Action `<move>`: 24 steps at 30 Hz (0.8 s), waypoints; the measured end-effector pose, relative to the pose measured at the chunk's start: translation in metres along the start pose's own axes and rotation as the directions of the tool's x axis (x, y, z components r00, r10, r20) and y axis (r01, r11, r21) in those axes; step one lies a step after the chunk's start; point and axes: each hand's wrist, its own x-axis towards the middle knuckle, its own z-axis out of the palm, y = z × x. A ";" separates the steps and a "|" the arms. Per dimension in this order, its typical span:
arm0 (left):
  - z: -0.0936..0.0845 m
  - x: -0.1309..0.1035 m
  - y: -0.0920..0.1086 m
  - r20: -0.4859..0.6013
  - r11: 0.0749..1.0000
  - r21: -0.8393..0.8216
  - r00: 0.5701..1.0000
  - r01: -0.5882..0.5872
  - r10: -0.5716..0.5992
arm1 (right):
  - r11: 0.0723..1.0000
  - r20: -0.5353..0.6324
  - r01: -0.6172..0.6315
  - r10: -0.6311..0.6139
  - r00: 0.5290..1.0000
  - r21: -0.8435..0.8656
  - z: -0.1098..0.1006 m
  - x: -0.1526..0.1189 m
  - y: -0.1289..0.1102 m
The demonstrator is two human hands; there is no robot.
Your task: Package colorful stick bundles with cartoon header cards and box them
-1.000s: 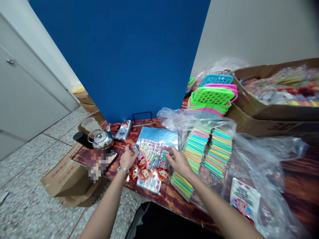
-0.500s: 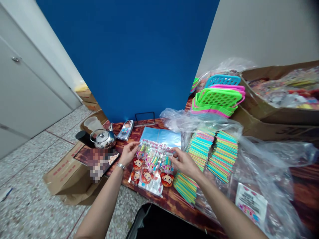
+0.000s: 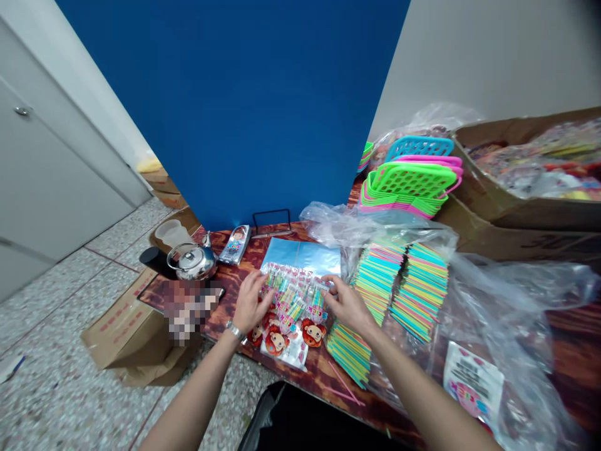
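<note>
Several printed clear plastic packets [image 3: 286, 307] lie overlapping at the table's front edge, showing coloured sticks and red-haired cartoon faces. At their left side, my left hand [image 3: 252, 304] has its thumb and fingers closed on a packet. My right hand [image 3: 347, 304] pinches the upper right edge of a packet between thumb and fingers. Just behind the packets lies a flat stack of bluish plastic sheets or bags [image 3: 300, 255]. Bundles of coloured thin sticks [image 3: 378, 275] spread beside my right hand, and more sticks [image 3: 350, 352] lie under its wrist. Loose pink sticks [image 3: 345, 389] rest near the front edge.
A steel kettle [image 3: 193, 262], a dark phone-like slab [image 3: 213, 299] and a printed pack [image 3: 235, 244] stand left. Stacked plastic baskets [image 3: 408, 185], crumpled clear plastic [image 3: 507, 313] and a filled carton [image 3: 526, 210] take up the right. A blue panel [image 3: 253, 113] rises behind.
My left hand has moved right and over the packets, and its fingers have bent inward. The middle packet has shifted and tilted. Pink loose sticks now show near the front edge.
</note>
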 end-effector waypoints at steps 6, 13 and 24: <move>0.015 -0.025 0.004 0.266 0.938 0.254 0.949 -0.236 0.167 | 0.999 0.015 0.000 0.000 1.000 -0.038 0.000 0.002 -0.002; 0.043 -0.006 0.017 0.137 0.941 0.313 0.987 -0.125 0.086 | 0.970 -0.077 0.003 -0.023 0.997 -0.242 0.008 0.007 -0.007; 0.017 -0.019 0.020 0.148 0.916 0.307 0.964 -0.257 0.221 | 0.708 0.361 0.334 -0.119 0.925 -0.622 0.042 0.007 -0.027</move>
